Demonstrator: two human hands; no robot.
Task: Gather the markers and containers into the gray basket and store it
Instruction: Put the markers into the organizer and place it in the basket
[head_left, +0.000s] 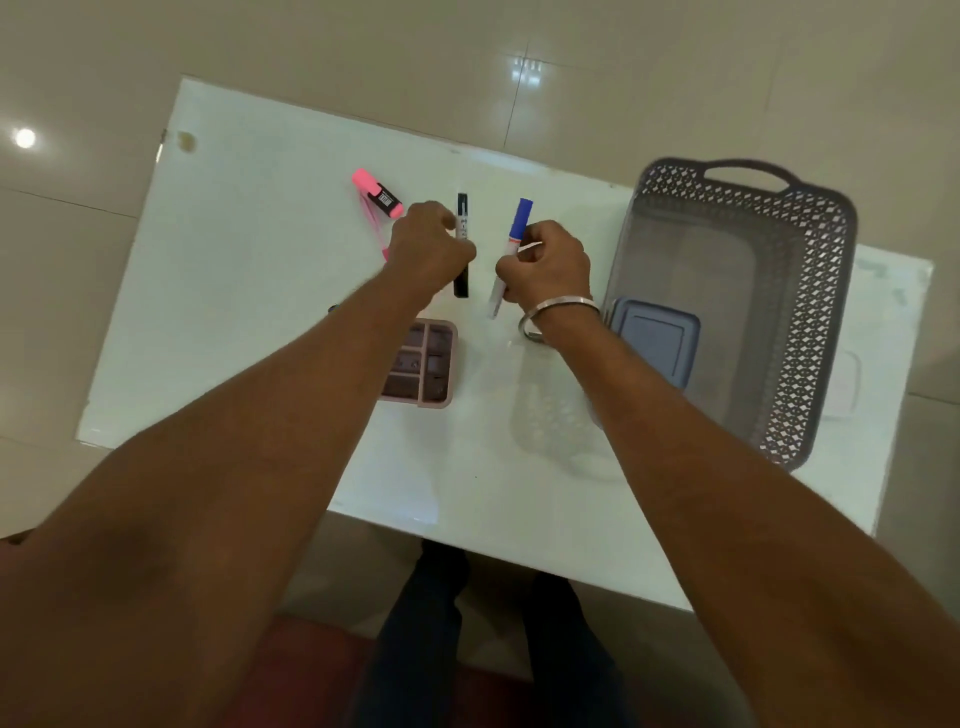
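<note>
- The left hand (428, 244) curls its fingers round a slim black marker (462, 208), a straight cylinder on the glossy white table (249, 291).
- The right hand (545, 265), with a metal bangle (527, 327) at the wrist, grips a blue-capped white marker (521, 223), cap toward 12 o'clock.
- A chunky pink highlighter (377, 193) lies at 11 o'clock of the left hand; a pink compartmented container (426, 364) sits at 6 o'clock.
- The gray basket (815, 312), rectangular with lattice-perforated walls, stands at the table's 3 o'clock. A rounded-square blue-lidded container (654, 343) sits in its 7 o'clock corner.
</note>
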